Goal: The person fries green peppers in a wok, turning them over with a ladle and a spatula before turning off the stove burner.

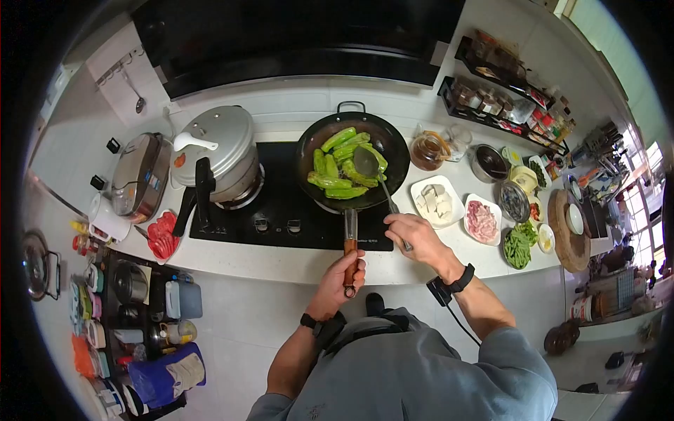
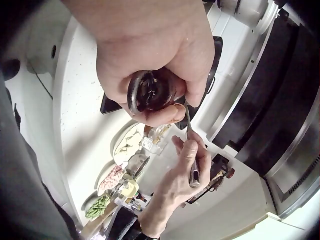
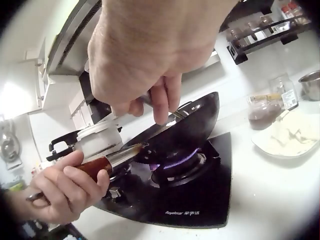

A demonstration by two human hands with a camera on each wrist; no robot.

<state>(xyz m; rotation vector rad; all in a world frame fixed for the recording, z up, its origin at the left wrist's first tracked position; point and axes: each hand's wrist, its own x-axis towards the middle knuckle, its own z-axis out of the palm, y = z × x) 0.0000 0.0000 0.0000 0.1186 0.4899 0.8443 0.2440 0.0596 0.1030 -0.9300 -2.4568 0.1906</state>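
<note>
A black wok (image 1: 397, 151) stands over a lit burner, with a blue-violet flame (image 3: 177, 162) under it in the right wrist view. Several long green peppers (image 1: 339, 138) lie inside, blistered in places. My left hand (image 1: 335, 286) grips the wok's wooden handle (image 1: 350, 254), its fingers wrapped around near the ring end. With my right hand (image 1: 420, 241) I hold a metal ladle (image 1: 366, 161) by its handle. The ladle's bowl is down among the peppers on the right side of the wok.
Left of the wok are a pressure cooker (image 1: 228, 144) and a plate of sliced red vegetable (image 1: 163, 235). To the right stand a dish of white pieces (image 1: 437, 202), sliced raw meat (image 1: 482, 220), cut greens (image 1: 518, 247) and a glass jug (image 1: 427, 151). A range hood (image 1: 302, 42) hangs above.
</note>
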